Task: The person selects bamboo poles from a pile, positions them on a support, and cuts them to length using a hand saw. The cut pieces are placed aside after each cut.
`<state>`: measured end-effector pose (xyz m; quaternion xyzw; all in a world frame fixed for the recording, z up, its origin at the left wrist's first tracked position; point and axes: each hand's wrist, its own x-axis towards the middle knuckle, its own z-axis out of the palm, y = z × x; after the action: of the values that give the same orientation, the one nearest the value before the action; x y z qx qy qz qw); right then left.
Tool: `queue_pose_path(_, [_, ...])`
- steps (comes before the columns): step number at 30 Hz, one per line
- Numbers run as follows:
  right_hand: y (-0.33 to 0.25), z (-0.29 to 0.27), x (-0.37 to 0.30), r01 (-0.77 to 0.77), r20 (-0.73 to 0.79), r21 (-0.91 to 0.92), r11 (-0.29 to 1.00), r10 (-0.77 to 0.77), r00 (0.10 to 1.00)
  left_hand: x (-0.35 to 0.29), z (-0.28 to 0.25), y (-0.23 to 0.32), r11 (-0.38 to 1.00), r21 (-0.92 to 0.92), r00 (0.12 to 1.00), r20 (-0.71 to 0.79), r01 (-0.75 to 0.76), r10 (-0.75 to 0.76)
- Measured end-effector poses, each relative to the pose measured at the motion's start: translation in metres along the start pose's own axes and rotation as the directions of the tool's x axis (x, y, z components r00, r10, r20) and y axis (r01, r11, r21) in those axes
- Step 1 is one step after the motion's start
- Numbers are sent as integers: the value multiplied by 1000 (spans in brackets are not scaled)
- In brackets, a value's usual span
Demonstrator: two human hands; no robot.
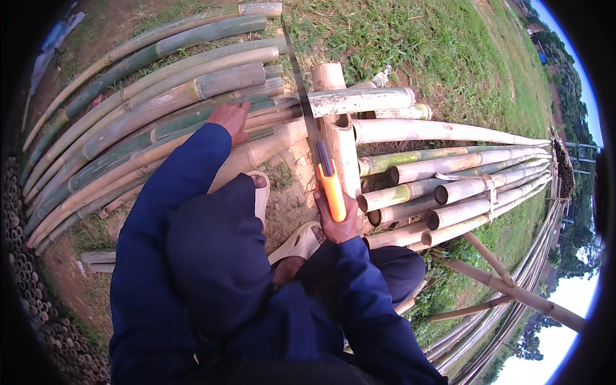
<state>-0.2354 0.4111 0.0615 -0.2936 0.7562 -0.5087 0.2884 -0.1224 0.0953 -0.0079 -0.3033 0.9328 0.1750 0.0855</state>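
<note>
My right hand (338, 221) is closed round the orange handle of a hand saw (300, 80). The long, narrow blade points away from me and crosses over a pale bamboo pole (366, 99), close to an upright bamboo post (328, 77). I cannot tell whether the teeth touch the pole. To the left of the saw, my left hand (232, 120) grips a bamboo pole (269, 117) from above, its fingers curved over the top. Under the blade's near end lies a thick bamboo piece (341, 154).
Green and tan bamboo poles (160, 90) lie side by side at the left. More cut poles (449, 173) are stacked at the right, above a slanting bamboo support (513, 289). My sandalled feet (298, 244) stand on bare soil close below the saw. Bamboo ends (38, 301) are piled at lower left.
</note>
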Motion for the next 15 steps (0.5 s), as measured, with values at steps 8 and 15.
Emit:
queue_pose_path(8, [-1,-33,-92,-55,13,51,997,54,998,-8,16,-15,1000,10,998,-62,-19,20])
queue_pose_path(15, [9,-14,-20,-67,65,-43,997,70,995,-3,8,-7,998,13,998,-43,-54,55])
